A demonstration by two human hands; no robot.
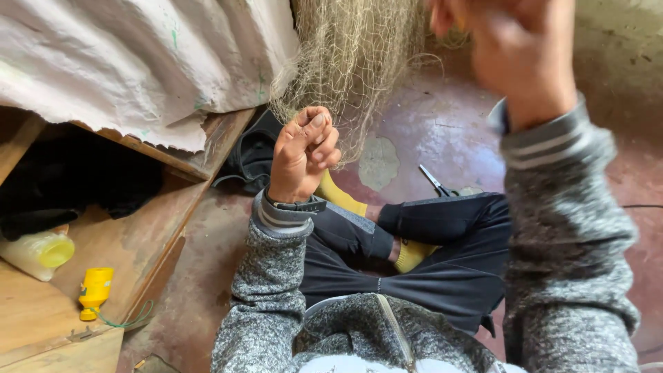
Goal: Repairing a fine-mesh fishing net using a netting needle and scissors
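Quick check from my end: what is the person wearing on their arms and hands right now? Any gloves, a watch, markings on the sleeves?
Both arms are in a speckled grey knitted jacket with a zip down the front. Each cuff is ribbed grey with paler stripes. The left hand is bare, with a dark strap, seemingly a watch band, at the wrist. The right hand is bare too, blurred, with no band visible.

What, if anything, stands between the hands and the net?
Nothing visible. The left hand is closed right at the net, seemingly pinching its strands; the right hand, blurred, is raised beside it with no object between.
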